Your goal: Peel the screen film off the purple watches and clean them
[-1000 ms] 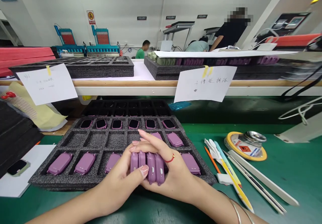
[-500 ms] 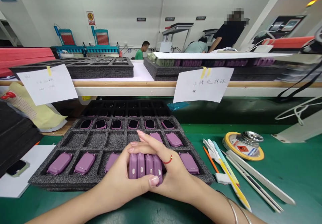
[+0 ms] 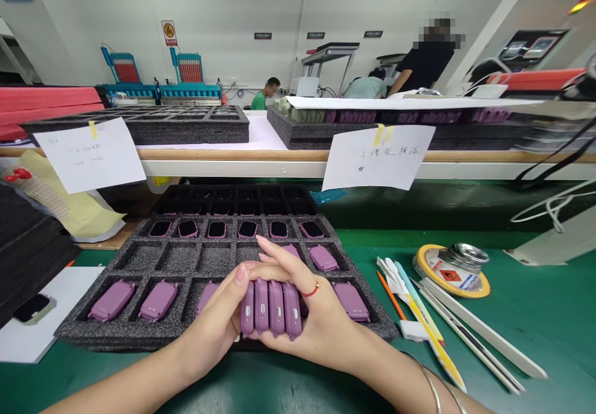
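Several purple watch bodies (image 3: 276,309) stand on edge side by side between my hands, their narrow sides with small oval buttons turned toward me. My right hand (image 3: 321,315) wraps round the row from the right, with its fingers over the top and its palm beneath. On the left end, my left hand (image 3: 218,311) presses against the row, thumb pointing up beside it; its other fingers are mostly hidden. Behind and under my hands lies a black foam tray (image 3: 139,333). More purple watch bodies (image 3: 112,300) lie face down in its front pockets, and dark-screened watches (image 3: 216,230) fill a farther row.
On the right lie a roll of yellow tape with a metal-topped container (image 3: 459,265), brushes (image 3: 419,315) and long tweezers (image 3: 475,333). A dark-screened watch (image 3: 32,308) rests on white paper at left. A shelf (image 3: 233,169) with foam trays crosses behind; people work beyond.
My left thumb has lifted off the front of the row and now points up along its left side. The watch bodies are more exposed and have shifted slightly.
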Demonstrator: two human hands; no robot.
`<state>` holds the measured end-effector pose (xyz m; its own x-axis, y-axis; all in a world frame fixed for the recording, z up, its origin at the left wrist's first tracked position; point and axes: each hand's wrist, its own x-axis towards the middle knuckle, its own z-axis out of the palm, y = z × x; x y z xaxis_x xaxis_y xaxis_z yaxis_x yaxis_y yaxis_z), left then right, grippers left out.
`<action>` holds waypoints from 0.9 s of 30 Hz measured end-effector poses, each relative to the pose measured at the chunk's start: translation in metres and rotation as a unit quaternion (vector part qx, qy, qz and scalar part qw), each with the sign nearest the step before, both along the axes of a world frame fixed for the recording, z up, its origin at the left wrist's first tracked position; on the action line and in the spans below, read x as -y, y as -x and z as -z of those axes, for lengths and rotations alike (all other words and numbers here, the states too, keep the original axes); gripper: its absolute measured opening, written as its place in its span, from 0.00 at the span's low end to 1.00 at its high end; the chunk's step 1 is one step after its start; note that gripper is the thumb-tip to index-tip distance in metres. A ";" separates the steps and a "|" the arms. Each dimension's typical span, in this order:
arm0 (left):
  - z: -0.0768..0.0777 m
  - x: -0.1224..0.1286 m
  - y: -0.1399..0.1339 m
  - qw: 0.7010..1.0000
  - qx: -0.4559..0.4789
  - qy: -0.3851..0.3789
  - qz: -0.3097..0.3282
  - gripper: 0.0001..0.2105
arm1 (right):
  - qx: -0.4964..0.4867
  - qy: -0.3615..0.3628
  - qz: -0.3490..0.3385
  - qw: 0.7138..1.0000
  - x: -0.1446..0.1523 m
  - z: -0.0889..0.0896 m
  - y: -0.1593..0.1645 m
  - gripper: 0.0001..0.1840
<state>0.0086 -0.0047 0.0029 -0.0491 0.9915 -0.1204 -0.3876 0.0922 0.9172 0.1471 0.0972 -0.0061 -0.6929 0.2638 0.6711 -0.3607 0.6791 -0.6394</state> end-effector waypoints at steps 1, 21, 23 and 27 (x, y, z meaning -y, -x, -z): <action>-0.001 0.000 0.000 1.000 -0.015 -0.003 0.001 0.28 | -0.001 -0.002 0.001 1.000 0.000 0.000 0.000 0.53; -0.006 0.007 -0.006 0.939 -0.306 -0.149 -0.050 0.24 | -0.017 0.144 -0.011 0.989 -0.004 -0.001 -0.009 0.38; -0.005 0.008 -0.005 0.914 -0.347 -0.203 -0.048 0.24 | 0.001 0.263 -0.029 0.964 -0.005 -0.002 -0.008 0.34; -0.003 0.007 -0.001 0.872 -0.407 -0.266 -0.058 0.26 | 0.071 0.353 -0.073 0.930 -0.004 -0.004 -0.006 0.36</action>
